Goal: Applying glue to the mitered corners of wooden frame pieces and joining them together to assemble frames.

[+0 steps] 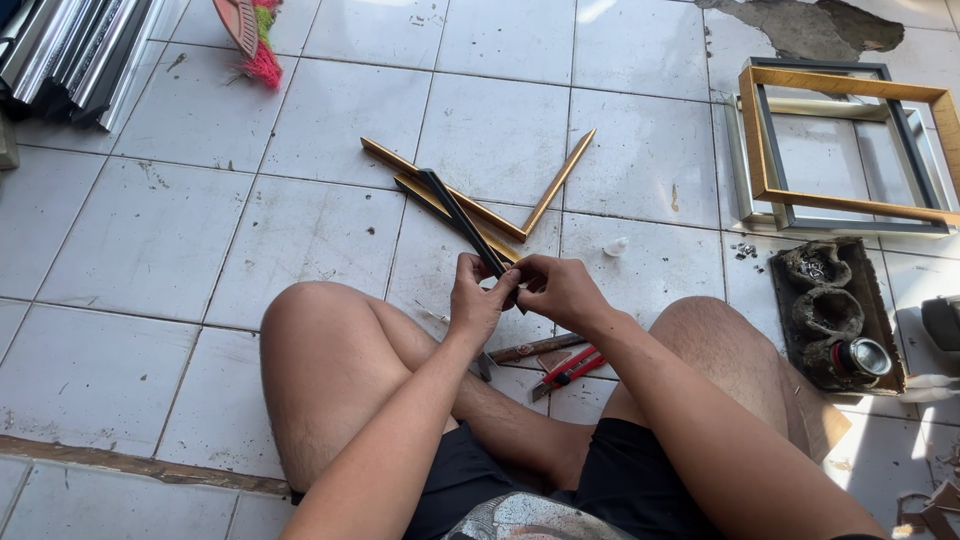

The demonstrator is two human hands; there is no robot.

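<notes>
We hold a black moulding strip (463, 222) by its near end, above the tiled floor (150, 240) between our knees. Our left hand (477, 300) and right hand (560, 290) meet there, fingers of both closed around the strip, which slants up and away. Just beyond it lie gold frame strips (480, 205), joined into a V. Under our wrists a red-handled cutter (566, 369) rests on the floor. Towards the right edge of the floor sit a dark compartment tray (835, 315) and stacked picture frames (845, 150).
</notes>
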